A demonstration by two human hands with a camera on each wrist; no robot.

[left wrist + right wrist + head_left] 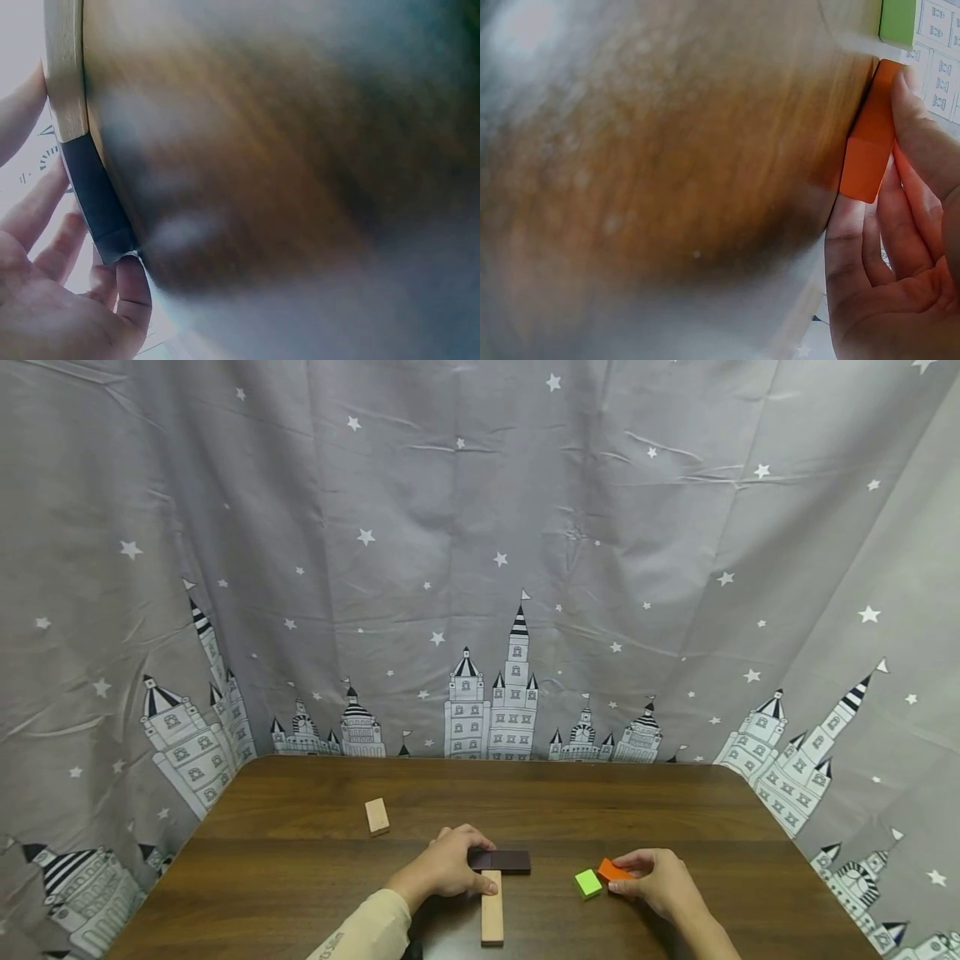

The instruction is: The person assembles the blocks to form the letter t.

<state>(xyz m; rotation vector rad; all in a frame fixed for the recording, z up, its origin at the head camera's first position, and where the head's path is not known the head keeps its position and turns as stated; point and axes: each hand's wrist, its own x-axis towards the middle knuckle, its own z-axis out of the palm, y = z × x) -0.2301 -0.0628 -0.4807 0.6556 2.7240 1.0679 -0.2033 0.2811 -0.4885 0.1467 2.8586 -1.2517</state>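
Note:
In the head view my left hand (448, 865) is at a dark brown block (512, 861), fingers along its far side and left end. A line crosses this block near the hand. The thumb touches a long pale wooden block (492, 920) that meets the dark one at a right angle. In the left wrist view, a finger curls at the end of the dark block (97, 191). My right hand (660, 883) pinches an orange block (612, 871) between thumb and fingers, seen closely in the right wrist view (870, 139). A lime green block (588, 883) lies just left of it.
A small pale wooden block (377, 817) lies farther back on the left of the brown wooden table (300, 860). Behind the table hangs a grey curtain (450, 568) printed with castles and stars.

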